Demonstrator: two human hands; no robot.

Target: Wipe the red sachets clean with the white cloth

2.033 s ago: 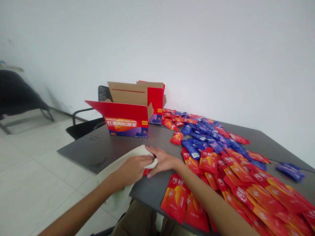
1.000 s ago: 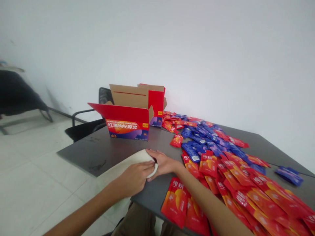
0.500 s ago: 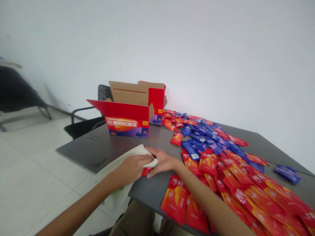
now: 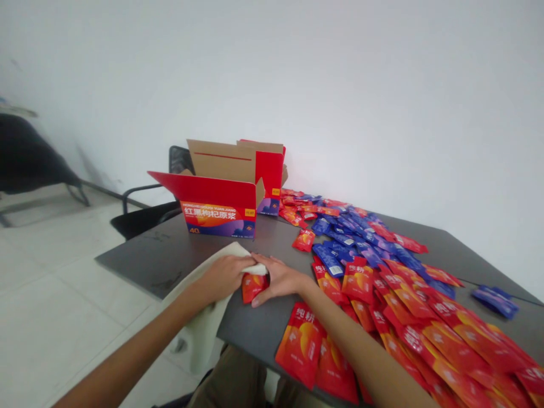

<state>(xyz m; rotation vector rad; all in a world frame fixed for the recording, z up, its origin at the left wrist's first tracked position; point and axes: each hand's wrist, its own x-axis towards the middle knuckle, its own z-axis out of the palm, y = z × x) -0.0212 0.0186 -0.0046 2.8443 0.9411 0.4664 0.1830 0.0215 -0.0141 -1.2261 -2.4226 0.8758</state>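
Observation:
A pale cream cloth (image 4: pixel 212 317) is bunched under my left hand (image 4: pixel 227 276), whose fingers are closed on it. Part of the cloth hangs over the near table edge. Beneath the cloth's corner lies a red pouch (image 4: pixel 254 286) with an orange print, flat on the table and partly covered. My right hand (image 4: pixel 280 279) curves around the pouch's right side, thumb at its near edge and fingers at its far edge, pinning it. Just right of that hand, several red pouches (image 4: pixel 300 343) lie near the table's front edge.
Two open cartons, a front carton (image 4: pixel 221 215) and a rear carton (image 4: pixel 270 181), stand at the back left. Red pouches and blue pouches (image 4: pixel 340 238) spread over the table's right side. A black chair (image 4: pixel 144 212) stands behind the dark table (image 4: pixel 144 255).
My left hand has drawn the cloth back toward the left, uncovering more of the red pouch. My right hand has stayed nearly in place around it.

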